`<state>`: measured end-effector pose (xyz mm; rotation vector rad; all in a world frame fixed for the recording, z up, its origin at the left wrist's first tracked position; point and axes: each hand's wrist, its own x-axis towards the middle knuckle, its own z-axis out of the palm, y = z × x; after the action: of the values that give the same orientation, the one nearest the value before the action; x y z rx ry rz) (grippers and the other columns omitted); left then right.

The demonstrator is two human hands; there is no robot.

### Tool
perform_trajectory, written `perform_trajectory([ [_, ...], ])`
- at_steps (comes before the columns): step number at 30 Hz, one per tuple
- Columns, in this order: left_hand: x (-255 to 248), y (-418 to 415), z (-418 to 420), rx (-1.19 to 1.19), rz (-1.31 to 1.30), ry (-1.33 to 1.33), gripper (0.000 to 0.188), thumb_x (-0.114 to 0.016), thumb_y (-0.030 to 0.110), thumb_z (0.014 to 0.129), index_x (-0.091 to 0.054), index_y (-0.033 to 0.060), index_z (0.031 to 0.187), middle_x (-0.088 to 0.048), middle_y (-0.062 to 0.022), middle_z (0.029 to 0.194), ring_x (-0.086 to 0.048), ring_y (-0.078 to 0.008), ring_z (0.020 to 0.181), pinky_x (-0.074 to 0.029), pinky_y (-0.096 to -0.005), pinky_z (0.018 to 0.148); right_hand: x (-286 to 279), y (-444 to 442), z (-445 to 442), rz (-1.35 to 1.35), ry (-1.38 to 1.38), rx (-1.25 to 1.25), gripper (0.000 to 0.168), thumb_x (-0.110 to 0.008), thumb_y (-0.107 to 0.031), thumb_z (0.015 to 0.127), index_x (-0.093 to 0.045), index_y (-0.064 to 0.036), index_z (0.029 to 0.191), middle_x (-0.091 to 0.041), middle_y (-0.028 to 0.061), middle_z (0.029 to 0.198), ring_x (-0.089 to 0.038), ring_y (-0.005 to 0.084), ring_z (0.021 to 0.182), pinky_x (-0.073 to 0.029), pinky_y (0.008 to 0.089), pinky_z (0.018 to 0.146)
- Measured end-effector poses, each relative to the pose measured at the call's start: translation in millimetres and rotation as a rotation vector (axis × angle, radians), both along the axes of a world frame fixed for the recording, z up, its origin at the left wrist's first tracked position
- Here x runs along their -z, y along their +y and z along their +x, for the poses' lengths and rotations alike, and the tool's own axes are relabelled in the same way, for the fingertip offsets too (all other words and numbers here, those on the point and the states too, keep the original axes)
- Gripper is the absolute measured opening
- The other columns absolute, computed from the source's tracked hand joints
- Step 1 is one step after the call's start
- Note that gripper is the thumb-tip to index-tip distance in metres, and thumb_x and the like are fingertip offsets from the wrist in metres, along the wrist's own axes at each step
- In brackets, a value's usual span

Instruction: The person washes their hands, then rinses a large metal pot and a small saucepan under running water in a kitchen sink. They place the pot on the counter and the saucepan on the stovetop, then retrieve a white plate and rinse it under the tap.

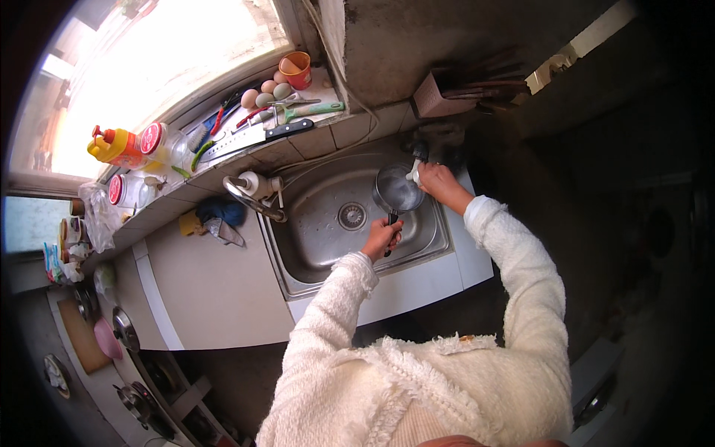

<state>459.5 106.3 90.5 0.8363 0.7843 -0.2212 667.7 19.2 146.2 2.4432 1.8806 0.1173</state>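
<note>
My left hand [383,237] is wrapped around the black handle of a small metal saucepan [397,189], which is held over the right part of a stainless steel sink [313,234]. Whitish, cloudy liquid or foam shows inside the pan. At the pan's far right rim, my right hand [441,181] has its fingers closed on a white object with a black end [419,156]. Whether that is a tap or a hand-held tool, I cannot tell. The sink's drain strainer [352,215] lies left of the pan.
A curved metal faucet [257,193] stands at the sink's left rim. Cloths [220,218] lie on the counter [212,290]. The window ledge holds a large knife [257,137], a green-handled peeler [313,112], several eggs [265,92] and jars [131,190]. A pink utensil basket [433,95] is at the back right.
</note>
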Motion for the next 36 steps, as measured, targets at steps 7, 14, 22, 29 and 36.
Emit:
perform_trajectory([
  [7,11.4,-3.5,-3.5,0.028,0.017,0.005,0.016,-0.062,0.017,0.086,-0.053,0.0055,0.080,-0.052,-0.0025,0.056,-0.041,-0.0089,0.039,-0.029,-0.0254,0.034,-15.1,-3.8,-5.6,-0.004,-0.245,-0.066,0.022,-0.058,-0.015,0.077,-0.053,-0.003,0.095,-0.054,0.0042,0.074,-0.057,0.0162,0.070,-0.046,0.0272,0.058],
  [14,12.7,-4.1,-6.0,0.014,0.001,-0.001,0.016,-0.062,0.015,0.086,-0.052,0.0054,0.079,-0.051,-0.0022,0.056,-0.039,-0.0084,0.039,-0.025,-0.0258,0.035,-23.3,-8.4,-11.9,0.005,-0.212,-0.024,0.045,-0.071,-0.033,0.072,-0.051,-0.007,0.102,-0.053,0.0036,0.078,-0.059,0.0170,0.071,-0.046,0.0283,0.058],
  [22,16.0,-5.7,-12.0,-0.001,-0.029,-0.014,0.013,-0.061,0.012,0.086,-0.051,0.0048,0.080,-0.050,-0.0030,0.056,-0.037,-0.0083,0.038,-0.022,-0.0254,0.035,-31.9,-10.8,-16.0,-0.022,0.093,0.172,0.057,-0.079,-0.031,0.063,-0.047,-0.006,0.103,-0.051,0.0099,0.092,-0.059,0.0284,0.084,-0.046,0.0392,0.063],
  [29,13.1,-6.6,-12.2,0.003,-0.026,-0.026,0.013,-0.061,0.011,0.085,-0.051,0.0047,0.081,-0.052,-0.0041,0.056,-0.039,-0.0095,0.038,-0.023,-0.0260,0.035,-26.4,-12.5,-11.9,0.000,0.085,0.170,0.053,-0.078,-0.028,0.065,-0.047,-0.007,0.101,-0.051,0.0100,0.092,-0.059,0.0286,0.083,-0.046,0.0402,0.063],
  [36,12.0,-5.5,-13.6,0.006,-0.020,-0.027,0.013,-0.061,0.010,0.085,-0.051,0.0052,0.079,-0.051,-0.0038,0.056,-0.039,-0.0098,0.039,-0.024,-0.0265,0.035,-23.2,-11.0,-15.1,-0.012,0.030,0.151,0.053,-0.078,-0.031,0.065,-0.048,-0.008,0.102,-0.051,0.0093,0.091,-0.060,0.0267,0.082,-0.046,0.0379,0.062],
])
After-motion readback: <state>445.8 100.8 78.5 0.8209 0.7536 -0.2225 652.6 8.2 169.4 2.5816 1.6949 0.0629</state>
